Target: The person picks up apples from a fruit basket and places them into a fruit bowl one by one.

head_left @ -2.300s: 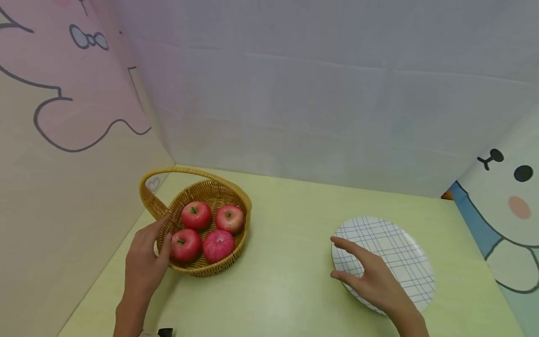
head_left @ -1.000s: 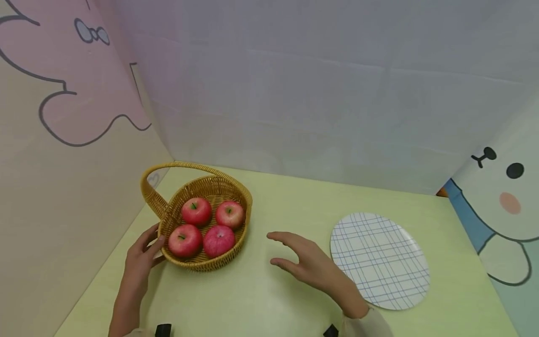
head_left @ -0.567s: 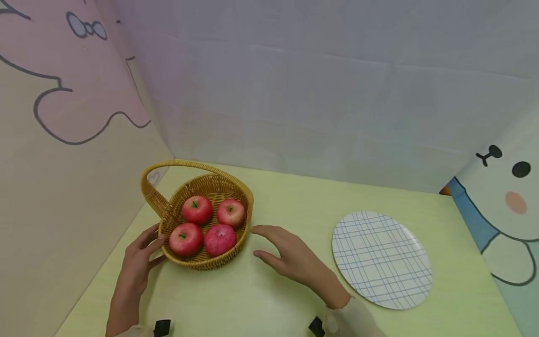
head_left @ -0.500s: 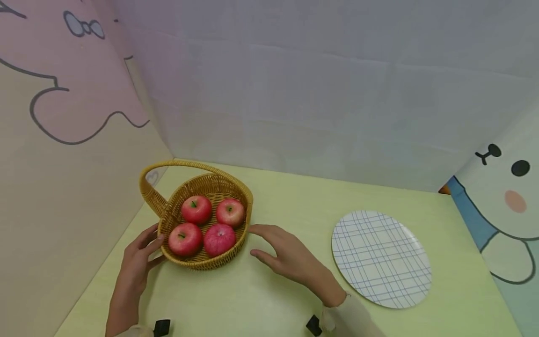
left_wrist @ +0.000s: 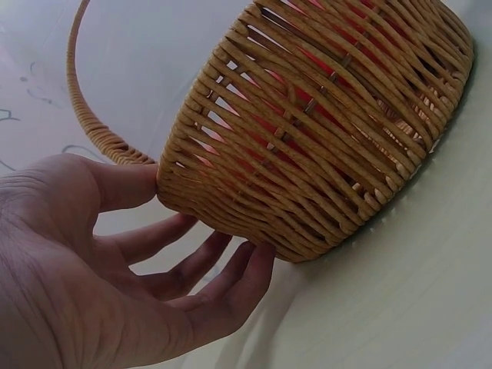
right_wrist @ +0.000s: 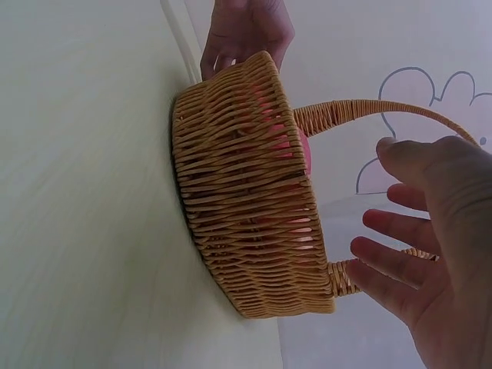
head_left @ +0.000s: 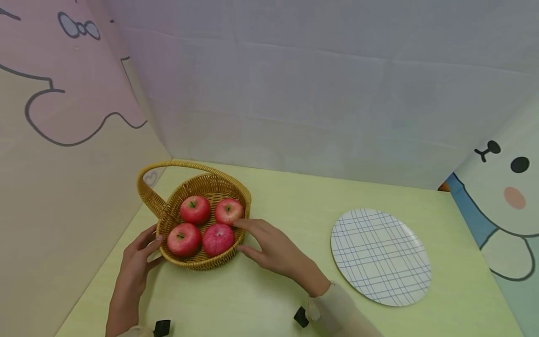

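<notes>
Tabletop [head_left: 286,201], pale yellow-green, beneath the basket [head_left: 210,185], creased grey backdrop [head_left: 294,107] behind

Grey back wall [head_left: 294,103], pale-yellow table [head_left: 290,201].

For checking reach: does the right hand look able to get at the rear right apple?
Probably yes: the right hand is open at the wicker basket's rim, and the handle does not block the rear right apple.

Booth-like indoor space, pale yellow-green tabletop [head_left: 290,201], creased grey backdrop [head_left: 294,103], cartoon-printed side panels [head_left: 71,121]
</notes>
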`<action>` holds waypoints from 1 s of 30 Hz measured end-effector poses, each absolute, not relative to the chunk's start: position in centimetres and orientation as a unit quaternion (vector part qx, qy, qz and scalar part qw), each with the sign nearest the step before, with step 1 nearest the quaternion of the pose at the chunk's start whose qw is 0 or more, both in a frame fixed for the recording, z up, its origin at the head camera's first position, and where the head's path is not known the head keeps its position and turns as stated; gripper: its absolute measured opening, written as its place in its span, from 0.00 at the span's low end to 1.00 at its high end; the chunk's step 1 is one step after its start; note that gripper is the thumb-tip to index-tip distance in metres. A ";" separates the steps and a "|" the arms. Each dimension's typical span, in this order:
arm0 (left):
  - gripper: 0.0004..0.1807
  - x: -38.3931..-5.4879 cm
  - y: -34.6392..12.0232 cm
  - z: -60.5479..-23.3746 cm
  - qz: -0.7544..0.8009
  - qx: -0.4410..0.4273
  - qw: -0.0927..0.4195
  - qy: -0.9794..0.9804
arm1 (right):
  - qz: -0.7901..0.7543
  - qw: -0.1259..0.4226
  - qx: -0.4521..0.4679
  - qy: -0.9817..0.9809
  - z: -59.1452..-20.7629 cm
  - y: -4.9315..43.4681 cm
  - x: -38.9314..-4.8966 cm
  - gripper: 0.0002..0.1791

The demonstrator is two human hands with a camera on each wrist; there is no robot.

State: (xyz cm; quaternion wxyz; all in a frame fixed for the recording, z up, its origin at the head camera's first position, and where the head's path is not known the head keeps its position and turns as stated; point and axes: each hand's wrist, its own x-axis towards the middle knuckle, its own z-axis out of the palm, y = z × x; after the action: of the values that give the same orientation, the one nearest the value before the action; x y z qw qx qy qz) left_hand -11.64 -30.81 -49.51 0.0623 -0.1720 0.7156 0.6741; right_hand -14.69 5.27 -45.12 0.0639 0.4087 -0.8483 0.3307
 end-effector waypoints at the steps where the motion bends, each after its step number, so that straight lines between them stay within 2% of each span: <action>1: 0.38 -11.7 -30.8 -49.5 0.674 -0.172 0.064 0.716 | 0.332 0.061 0.411 -0.847 -45.1 5.1 -14.8 0.30; 19: 0.38 -11.7 -30.8 -49.4 0.693 -0.166 0.056 0.699 | 0.241 -0.044 0.412 -0.878 -44.6 1.4 -16.4 0.33; 27: 0.38 -11.5 -31.1 -49.6 0.689 -0.165 0.054 0.703 | 0.155 -0.001 0.440 -0.885 -45.0 -0.4 -17.3 0.31; 30: 0.38 -11.5 -31.0 -49.7 0.694 -0.165 0.056 0.698 | 0.131 -0.003 0.434 -0.891 -45.0 -0.7 -17.3 0.33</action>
State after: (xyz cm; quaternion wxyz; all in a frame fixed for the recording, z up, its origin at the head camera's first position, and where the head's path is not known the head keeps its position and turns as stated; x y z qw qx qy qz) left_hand -11.46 -31.05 -49.75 0.0555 -0.1646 0.6983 0.6944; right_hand -17.33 -0.66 -45.02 -0.0034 0.4343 -0.8912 0.1313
